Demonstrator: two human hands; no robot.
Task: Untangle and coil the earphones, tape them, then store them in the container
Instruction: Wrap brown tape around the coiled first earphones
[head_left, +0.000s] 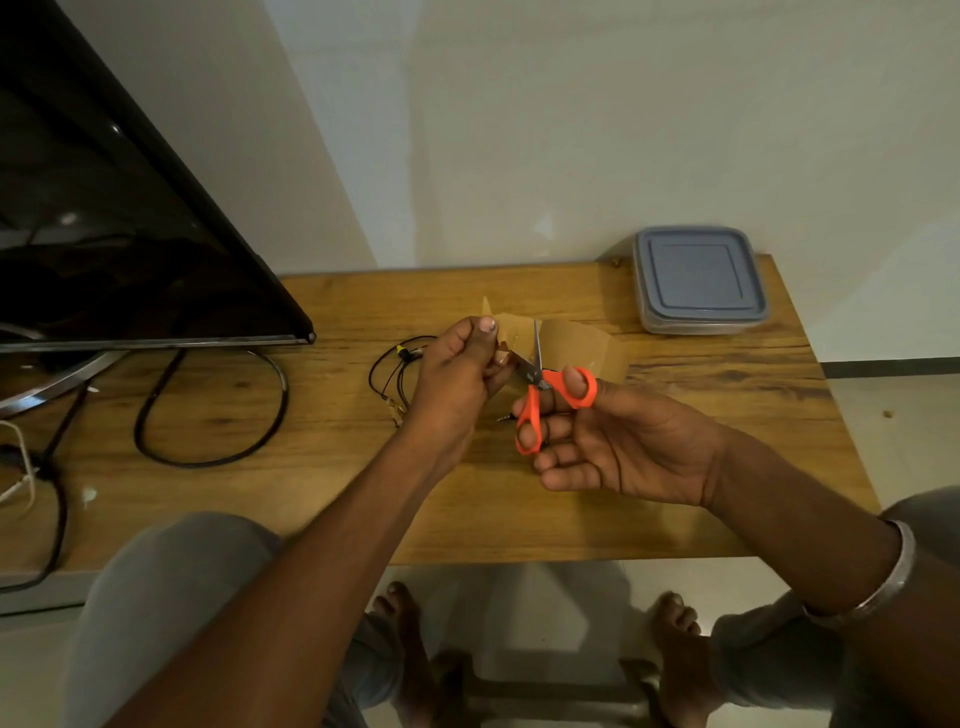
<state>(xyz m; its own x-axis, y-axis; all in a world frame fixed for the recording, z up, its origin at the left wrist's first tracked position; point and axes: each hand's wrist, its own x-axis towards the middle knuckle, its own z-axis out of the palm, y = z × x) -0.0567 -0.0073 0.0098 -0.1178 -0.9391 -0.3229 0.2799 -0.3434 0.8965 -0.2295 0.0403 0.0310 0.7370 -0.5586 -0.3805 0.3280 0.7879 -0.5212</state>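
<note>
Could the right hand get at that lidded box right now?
Probably not right away: the right hand is busy holding the scissors. The tabletop path to the box looks clear, though.

L hand: raised, thumb-and-finger grip pinched closed, forearm entering from 7 o'clock | R hand: palm up, fingers curled through handle loops, forearm from 4 o'clock, wrist banded

Your scissors: bright orange handles, silver-grey blades. Tape you're cutting: tan-brown, slightly glossy. Earphones: black cord with one small yellow spot. Surface: warm honey-brown with darker streaked grain. Container: clear base, slate blue-grey lid. Screen to your left: glossy black. Bangle on your right wrist: silver
</note>
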